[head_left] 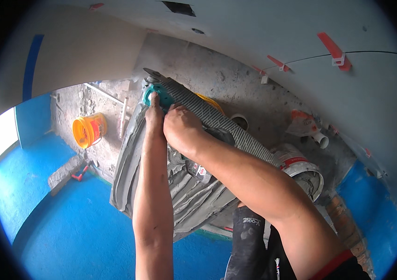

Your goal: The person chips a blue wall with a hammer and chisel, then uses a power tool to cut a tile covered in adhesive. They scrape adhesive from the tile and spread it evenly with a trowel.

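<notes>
A large slab (126,172) lies coated with grey mortar in front of me, smeared in thick streaks. Along its right side the mortar stands in combed ridges (235,128). On its far corner sits a teal round tool (163,97), whose exact kind I cannot make out. My left hand (154,112) grips this tool, thumb laid along its top. Close beside it, my right hand (182,123) is closed at the tool's near edge; whatever its fingers hold is hidden. Under my right forearm, a dark tool with a labelled body (199,171) is partly visible on the mortar.
An orange bucket (84,132) stands left, on rough concrete (161,51). A white mortar bucket (317,175) is at right, near a plastic bag (301,122) and a pipe piece (320,140). Red levelling wedges (334,51) sit in the wall joint. Blue-coated floor (77,224) lies nearby.
</notes>
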Demonstrator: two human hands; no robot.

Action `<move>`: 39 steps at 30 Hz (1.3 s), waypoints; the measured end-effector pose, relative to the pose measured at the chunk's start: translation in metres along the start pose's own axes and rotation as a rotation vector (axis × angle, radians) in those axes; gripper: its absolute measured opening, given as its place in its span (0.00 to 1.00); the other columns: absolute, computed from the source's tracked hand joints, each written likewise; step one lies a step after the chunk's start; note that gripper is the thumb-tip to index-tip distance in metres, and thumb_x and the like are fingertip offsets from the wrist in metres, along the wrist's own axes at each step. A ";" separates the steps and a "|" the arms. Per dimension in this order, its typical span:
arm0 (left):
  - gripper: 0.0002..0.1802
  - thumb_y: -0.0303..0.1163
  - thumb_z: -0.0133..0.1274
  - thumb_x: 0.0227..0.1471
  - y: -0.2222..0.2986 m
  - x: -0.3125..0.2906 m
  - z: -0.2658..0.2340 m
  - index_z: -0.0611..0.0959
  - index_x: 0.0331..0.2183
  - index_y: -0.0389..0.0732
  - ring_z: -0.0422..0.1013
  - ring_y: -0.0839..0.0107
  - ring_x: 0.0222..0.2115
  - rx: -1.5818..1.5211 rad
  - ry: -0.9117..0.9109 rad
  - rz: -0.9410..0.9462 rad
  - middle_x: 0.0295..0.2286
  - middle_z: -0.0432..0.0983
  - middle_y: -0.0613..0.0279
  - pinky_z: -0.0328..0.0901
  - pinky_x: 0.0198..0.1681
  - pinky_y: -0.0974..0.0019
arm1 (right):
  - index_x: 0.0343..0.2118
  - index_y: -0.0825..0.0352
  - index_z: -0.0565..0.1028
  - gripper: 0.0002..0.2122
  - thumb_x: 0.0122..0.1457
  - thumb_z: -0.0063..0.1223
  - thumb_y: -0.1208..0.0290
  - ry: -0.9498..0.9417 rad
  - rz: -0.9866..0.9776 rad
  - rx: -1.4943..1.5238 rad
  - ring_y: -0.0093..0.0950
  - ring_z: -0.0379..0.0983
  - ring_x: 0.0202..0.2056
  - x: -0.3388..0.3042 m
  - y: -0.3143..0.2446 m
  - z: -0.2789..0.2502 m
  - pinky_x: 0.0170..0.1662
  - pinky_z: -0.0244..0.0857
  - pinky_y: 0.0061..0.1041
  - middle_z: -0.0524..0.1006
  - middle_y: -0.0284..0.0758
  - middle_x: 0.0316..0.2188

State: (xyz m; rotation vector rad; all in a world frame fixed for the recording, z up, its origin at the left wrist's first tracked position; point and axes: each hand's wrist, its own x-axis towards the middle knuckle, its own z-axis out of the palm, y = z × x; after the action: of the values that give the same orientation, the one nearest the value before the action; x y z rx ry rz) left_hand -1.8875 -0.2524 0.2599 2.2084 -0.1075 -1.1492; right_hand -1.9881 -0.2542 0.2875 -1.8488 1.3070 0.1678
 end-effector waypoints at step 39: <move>0.42 0.63 0.48 0.56 -0.012 -0.018 0.008 0.78 0.45 0.27 0.70 0.66 0.37 0.044 -0.002 0.016 0.39 0.76 0.53 0.65 0.44 0.61 | 0.45 0.83 0.69 0.17 0.57 0.45 0.75 0.004 -0.030 -0.020 0.40 0.80 0.40 -0.021 0.013 -0.003 0.42 0.74 0.32 0.79 0.54 0.38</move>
State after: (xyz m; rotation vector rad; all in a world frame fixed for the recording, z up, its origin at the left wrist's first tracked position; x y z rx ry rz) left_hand -1.9068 -0.2406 0.2628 2.2409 -0.1525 -1.1507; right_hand -2.0093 -0.2425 0.2929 -1.8854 1.2833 0.1617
